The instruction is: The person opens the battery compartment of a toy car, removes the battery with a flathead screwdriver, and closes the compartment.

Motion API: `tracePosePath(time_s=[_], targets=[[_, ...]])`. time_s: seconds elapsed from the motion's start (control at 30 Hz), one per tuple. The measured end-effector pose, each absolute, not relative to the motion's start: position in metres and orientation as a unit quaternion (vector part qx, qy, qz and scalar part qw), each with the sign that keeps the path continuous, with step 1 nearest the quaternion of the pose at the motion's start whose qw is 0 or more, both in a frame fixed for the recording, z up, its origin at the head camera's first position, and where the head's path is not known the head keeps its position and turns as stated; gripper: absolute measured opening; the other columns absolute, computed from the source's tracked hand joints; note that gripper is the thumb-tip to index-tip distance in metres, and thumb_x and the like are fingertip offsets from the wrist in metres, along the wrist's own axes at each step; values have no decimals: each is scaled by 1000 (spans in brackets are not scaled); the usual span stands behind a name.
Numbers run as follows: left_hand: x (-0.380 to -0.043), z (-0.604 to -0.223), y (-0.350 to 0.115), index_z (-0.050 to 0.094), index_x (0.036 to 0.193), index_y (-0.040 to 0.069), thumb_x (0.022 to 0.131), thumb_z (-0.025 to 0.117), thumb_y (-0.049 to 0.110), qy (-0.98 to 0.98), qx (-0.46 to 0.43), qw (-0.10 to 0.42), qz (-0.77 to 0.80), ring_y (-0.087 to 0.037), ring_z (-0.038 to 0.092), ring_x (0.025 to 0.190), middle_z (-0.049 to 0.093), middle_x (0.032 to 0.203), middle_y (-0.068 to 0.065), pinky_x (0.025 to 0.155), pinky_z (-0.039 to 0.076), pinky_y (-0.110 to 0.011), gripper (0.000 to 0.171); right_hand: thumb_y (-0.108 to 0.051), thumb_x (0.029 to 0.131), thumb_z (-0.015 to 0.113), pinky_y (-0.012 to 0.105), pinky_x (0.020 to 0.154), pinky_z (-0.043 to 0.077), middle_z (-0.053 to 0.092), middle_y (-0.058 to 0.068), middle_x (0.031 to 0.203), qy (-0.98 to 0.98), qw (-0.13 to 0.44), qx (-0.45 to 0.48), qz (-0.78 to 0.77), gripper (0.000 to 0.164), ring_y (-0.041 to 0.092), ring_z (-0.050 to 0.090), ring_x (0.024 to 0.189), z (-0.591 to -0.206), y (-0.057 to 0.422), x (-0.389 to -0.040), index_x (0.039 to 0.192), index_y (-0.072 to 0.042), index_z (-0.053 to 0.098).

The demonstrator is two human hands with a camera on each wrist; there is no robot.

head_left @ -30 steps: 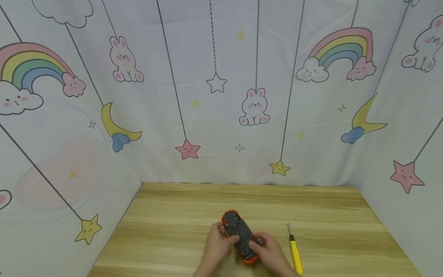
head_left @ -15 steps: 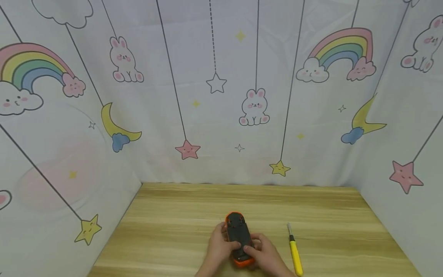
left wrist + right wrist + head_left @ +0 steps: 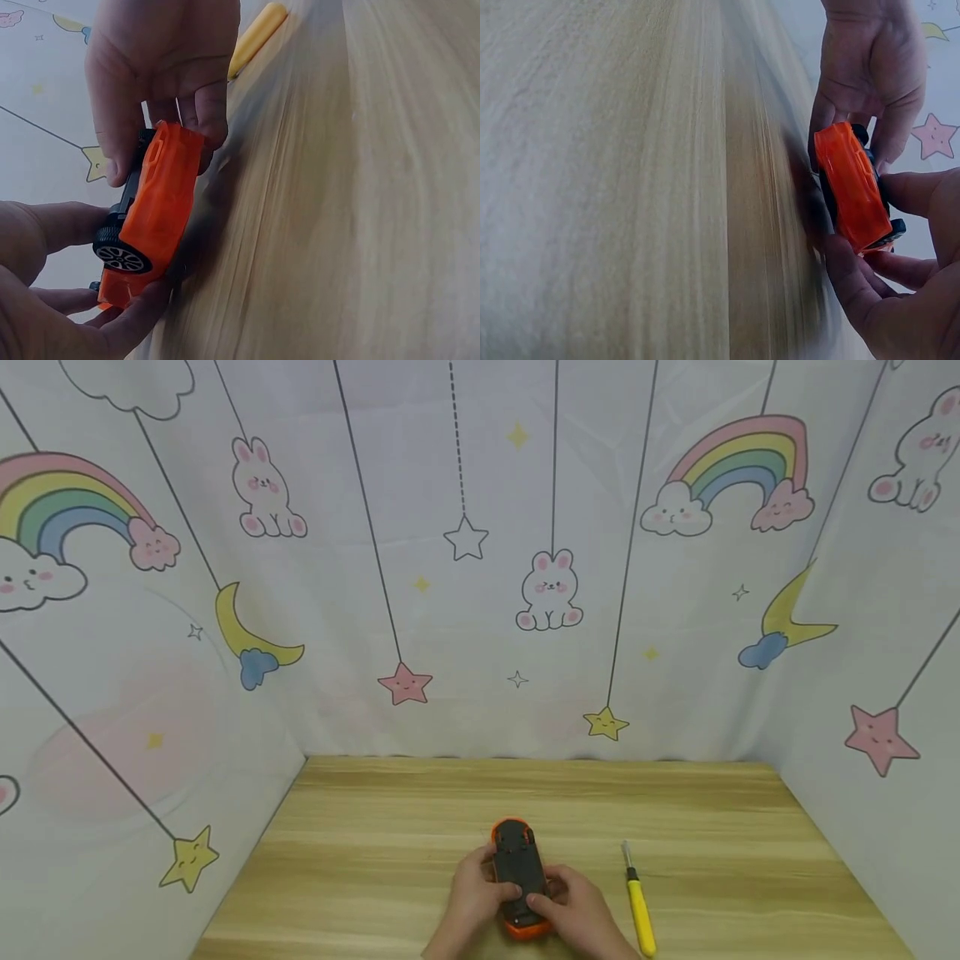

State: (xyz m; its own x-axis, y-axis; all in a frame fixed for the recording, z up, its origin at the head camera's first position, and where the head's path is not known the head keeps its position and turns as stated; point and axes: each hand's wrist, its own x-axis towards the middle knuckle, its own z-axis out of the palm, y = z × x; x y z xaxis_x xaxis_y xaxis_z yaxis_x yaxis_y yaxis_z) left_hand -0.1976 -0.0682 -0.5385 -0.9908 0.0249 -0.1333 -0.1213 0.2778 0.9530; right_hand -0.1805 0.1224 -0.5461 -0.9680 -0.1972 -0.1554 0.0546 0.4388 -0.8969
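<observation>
An orange toy car (image 3: 520, 860) is held bottom up between both hands, its black underside facing up in the head view. My left hand (image 3: 476, 893) grips its left side, the thumb lying on the underside. My right hand (image 3: 576, 903) grips the right side closer to the near end, its thumb also on the underside. A spoked wheel (image 3: 120, 257) shows beside the left fingers in the left wrist view. The right wrist view shows the car's orange side (image 3: 853, 191), with the fingers curled beneath. To the right lies a screwdriver (image 3: 639, 910) with a yellow handle, touched by neither hand.
The wood-grain table (image 3: 375, 827) is enclosed by a white cloth backdrop (image 3: 480, 610) at the back and both sides, printed with rabbits, stars and rainbows. The screwdriver's metal tip points toward the back.
The toy car has turned from a slant to nearly straight away from me, its far end swinging right. Both hands keep their hold; the screwdriver lies where it was.
</observation>
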Motion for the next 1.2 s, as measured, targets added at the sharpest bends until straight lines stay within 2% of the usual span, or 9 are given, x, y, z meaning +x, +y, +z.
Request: tracePosePath(time_s=[0.23,0.5,0.7,0.83,0.97,1.07,1.2], targets=[[-200,-539,-71,54,139,-9,71,82,-10,795,-9,70,602,-28,70,104,59,135,-28,84,59,-39,74,-33,90,78,35,74,56,68,6,104,848,114,-61,-514,58,18,67,91,-544,125,-184,129,6,60],[-204,-541,-74,53,142,-8,72,81,-12,783,21,94,614,-34,71,107,55,139,-29,83,60,-39,75,-32,85,85,42,83,57,65,15,117,835,99,-75,-536,84,22,69,97,-543,124,-188,147,8,43],[-203,-540,-74,51,142,-8,72,81,-11,782,22,102,614,-33,70,107,58,135,-26,85,59,-41,76,-25,79,89,40,81,57,64,16,117,834,97,-71,-538,87,20,68,94,-543,125,-188,146,8,43],[-201,-536,-74,52,143,-4,74,83,-3,801,5,99,590,-29,69,105,62,128,-20,87,57,-45,76,-22,78,89,38,79,57,65,14,114,834,89,-69,-541,87,19,68,92,-544,123,-189,146,7,44],[-194,-535,-75,49,143,-7,74,87,8,825,9,81,559,-29,66,102,65,117,-17,90,54,-52,80,-22,78,89,37,78,57,66,14,113,835,85,-67,-540,86,19,68,91,-546,122,-188,145,8,44],[-188,-536,-75,47,143,-9,72,89,9,825,36,82,558,-28,65,96,65,111,-16,85,54,-50,85,-22,77,89,35,76,57,66,13,112,837,85,-66,-537,86,18,68,90,-545,121,-188,145,8,44],[-185,-539,-74,46,146,-6,67,90,2,820,51,100,561,-23,62,92,63,110,-14,81,53,-44,90,-21,77,89,34,75,55,67,13,112,837,87,-74,-535,86,18,67,88,-544,122,-186,145,8,44]])
